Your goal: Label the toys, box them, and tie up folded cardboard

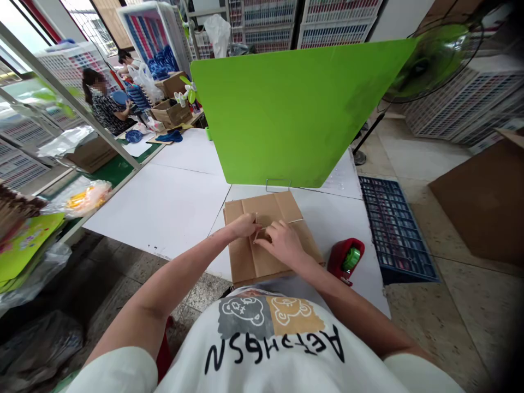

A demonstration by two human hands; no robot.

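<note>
A stack of folded brown cardboard (241, 262) lies on the white table in front of me. Pale string (297, 220) runs across the cardboard and reaches between my hands. My left hand (244, 225) is closed in a pinch on the string near the middle of the stack. Just to its right, my right hand (285, 241) has its fingers curled on the string as well, low over the cardboard. The string between the fingertips is thin, and whether it is knotted I cannot tell.
A green board (286, 114) stands upright behind the cardboard in a wire stand (278, 189). A red tape dispenser (345, 259) sits right of the stack. A fan (434, 63) stands at back right, a blue crate (395, 226) on the floor. Another person (107, 106) sits at far left.
</note>
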